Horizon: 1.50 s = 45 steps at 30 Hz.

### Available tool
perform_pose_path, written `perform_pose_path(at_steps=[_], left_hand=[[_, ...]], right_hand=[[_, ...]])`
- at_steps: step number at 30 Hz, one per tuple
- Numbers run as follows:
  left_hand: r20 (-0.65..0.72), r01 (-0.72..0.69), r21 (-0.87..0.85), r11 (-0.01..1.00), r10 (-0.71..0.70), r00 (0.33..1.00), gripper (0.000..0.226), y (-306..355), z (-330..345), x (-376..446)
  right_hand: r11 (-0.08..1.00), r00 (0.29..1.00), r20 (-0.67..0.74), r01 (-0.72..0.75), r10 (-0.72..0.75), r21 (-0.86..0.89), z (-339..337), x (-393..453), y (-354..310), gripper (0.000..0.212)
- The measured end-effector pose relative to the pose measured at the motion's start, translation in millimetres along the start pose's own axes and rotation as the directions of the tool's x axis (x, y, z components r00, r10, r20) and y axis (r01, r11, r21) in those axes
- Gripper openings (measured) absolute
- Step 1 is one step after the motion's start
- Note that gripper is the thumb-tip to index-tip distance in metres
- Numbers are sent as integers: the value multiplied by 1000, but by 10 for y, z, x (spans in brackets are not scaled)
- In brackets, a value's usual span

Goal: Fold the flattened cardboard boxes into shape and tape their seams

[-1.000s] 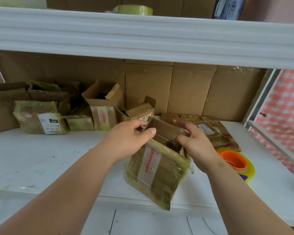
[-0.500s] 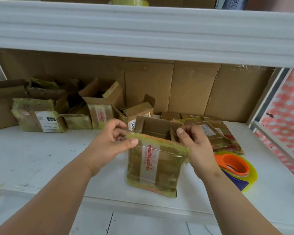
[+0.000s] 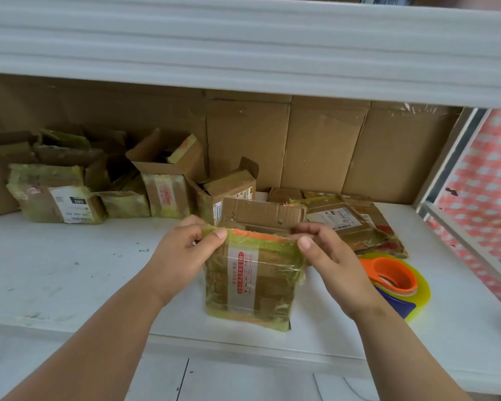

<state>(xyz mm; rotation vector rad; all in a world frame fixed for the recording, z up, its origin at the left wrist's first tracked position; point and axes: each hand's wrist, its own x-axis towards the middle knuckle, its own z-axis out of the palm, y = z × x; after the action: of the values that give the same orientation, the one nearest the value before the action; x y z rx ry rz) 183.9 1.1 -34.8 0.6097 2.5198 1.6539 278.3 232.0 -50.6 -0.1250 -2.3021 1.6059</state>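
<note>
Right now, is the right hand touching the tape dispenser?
Apart. The head view shows the right hand pinching the box top, with bare white shelf between it and the tape dispenser.

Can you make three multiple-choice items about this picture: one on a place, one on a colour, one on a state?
1. Where does the tape dispenser lie?
A. On the white shelf, to the right of the held box
B. On the upper shelf
C. Inside the held box

2. What colour is the dispenser's inner ring?
A. Green
B. Orange
C. Black

3. In what state is the held box?
A. Flat on the shelf
B. Standing upright, top flaps open
C. Closed and taped on top

Answers:
1 A: it lies on the shelf beside the right hand.
2 B: the ring is orange, over a yellow and blue body.
3 B: the left hand and right hand pinch its top edge, and the rear flap stands up.
</note>
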Motion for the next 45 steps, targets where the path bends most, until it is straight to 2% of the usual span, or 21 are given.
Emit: perform_pose_path(at_steps=[4, 8, 10, 13, 16, 18, 20, 22, 24, 28, 31, 34, 37, 42, 45], left_hand=[[-59, -18, 48, 999, 21, 998, 35, -46, 14, -18], [-117, -14, 103, 995, 26, 993, 15, -4, 56, 1], [-130, 9, 115, 993, 6, 992, 29, 18, 70, 29], [-125, 23, 137, 990, -5, 992, 55, 12, 70, 87], [-82, 18, 138, 990, -7, 997, 84, 11, 44, 172], [-28, 48, 102, 994, -45, 999, 103, 6, 7, 249], [81, 50, 42, 998, -54, 995, 109, 0, -16, 303], [166, 66, -25, 997, -61, 984, 102, -8, -14, 322], [178, 51, -58, 997, -40, 983, 87, -20, 3, 309], [101, -28, -102, 994, 38, 994, 46, -127, 20, 281], [28, -41, -127, 991, 45, 999, 24, -213, 55, 249], [-13, -52, -107, 993, 51, 999, 17, -226, 111, 227], [-31, -95, 17, 995, 95, 995, 13, -211, 116, 222], [55, -179, 244, 953, 171, 984, 18, -217, 26, 261], [59, -165, 186, 969, 156, 986, 22, -229, 14, 288]], right_hand=[[994, 997, -70, 32, -25, 100, 99, -71, 18, 46], [985, 992, -130, 20, 2, 170, 203, -94, 35, 41], [993, 981, -195, 30, -8, 113, 248, -79, 62, 45], [998, 956, -291, 25, -43, -64, 243, -42, 113, 70], [1000, 980, -200, 1, 4, 26, 203, 6, 82, 90], [996, 994, -106, -28, 37, 88, 181, 26, 59, 94], [994, 996, -62, -52, 58, 100, 167, 37, 53, 93], [995, 996, -62, -53, 58, 87, 152, 43, 62, 91], [997, 998, -59, -32, 36, 70, 147, 41, 69, 81], [998, 996, -72, 57, -58, -22, 142, 45, 130, 37], [994, 990, -99, 94, -99, -51, 149, 55, 153, 24], [993, 993, -74, 84, -91, -86, 124, 69, 146, 31], [976, 995, -13, 99, -103, -194, 60, 105, 143, 43], [962, 992, 18, 122, -121, -243, 42, 110, 186, 45], [970, 992, -11, 124, -129, -207, 95, 90, 196, 45]])
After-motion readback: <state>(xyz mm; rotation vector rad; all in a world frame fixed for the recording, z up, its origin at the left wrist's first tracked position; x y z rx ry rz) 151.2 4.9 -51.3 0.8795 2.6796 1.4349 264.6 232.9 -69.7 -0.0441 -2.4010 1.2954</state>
